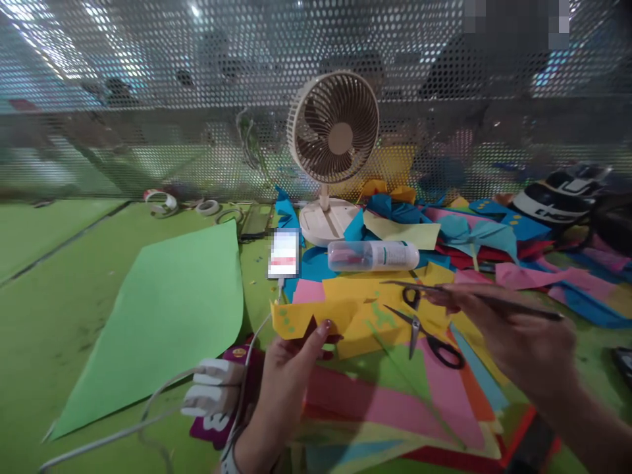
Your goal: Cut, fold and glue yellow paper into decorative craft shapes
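My left hand (pixel 299 362) pinches a folded strip of yellow paper (pixel 291 319) with pale green dots, thumb on top. In my right hand (pixel 513 342) is a slim dark pointed tool, seemingly tweezers (pixel 523 306), held like a pen with its tip toward the left. Below that tip, scissors (pixel 415 326) with dark handles lie with their blades apart on the yellow sheets (pixel 355 339). Under these is a stack of coloured paper (pixel 385 401), mostly pink, green and orange. A clear plastic bottle (pixel 372 255) lies on its side just behind the sheets.
A beige fan (pixel 336 131) stands before a perforated metal screen (pixel 197 131). Left are a large green sheet (pixel 172 316), tape rolls (pixel 162 204) and white plugs with cables (pixel 212 388). A lit phone (pixel 284 253) stands centrally; paper scraps (pixel 478 234) cover the right side.
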`<state>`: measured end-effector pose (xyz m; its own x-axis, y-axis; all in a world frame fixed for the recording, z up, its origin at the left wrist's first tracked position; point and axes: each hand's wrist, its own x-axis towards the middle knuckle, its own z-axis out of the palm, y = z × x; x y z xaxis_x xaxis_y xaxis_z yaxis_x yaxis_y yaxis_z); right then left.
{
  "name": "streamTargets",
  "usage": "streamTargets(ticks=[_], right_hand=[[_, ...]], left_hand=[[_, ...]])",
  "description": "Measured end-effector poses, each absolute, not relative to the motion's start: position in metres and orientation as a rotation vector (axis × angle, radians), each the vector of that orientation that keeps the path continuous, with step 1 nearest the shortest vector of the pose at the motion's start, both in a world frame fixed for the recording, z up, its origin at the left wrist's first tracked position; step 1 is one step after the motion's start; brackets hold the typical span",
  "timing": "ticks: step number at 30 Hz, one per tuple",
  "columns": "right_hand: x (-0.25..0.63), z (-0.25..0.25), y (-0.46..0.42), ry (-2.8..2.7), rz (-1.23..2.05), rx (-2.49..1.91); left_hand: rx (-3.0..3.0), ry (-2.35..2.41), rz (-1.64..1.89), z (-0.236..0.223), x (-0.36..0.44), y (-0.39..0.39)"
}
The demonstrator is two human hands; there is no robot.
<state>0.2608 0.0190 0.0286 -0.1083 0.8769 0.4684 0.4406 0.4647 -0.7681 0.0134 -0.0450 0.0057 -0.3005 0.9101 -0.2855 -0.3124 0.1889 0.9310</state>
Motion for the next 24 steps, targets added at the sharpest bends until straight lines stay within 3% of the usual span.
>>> streamTargets(ticks=[3,9,24], right_hand=[[0.248,0.037,-0.002,-1.867,0.61,-1.016],[0.229,0.044,-0.016,-2.077,0.364,-0.781],[0.228,0.042,-0.015,-2.099,0.323,-0.79]], left_hand=[[0.663,1.306,1.316,0.003,0.017,-0.048],[0.716,1.214,1.246,-0.001,0.023,-0.052],[0.766,1.239,1.226,-0.003,0.023,-0.053]])
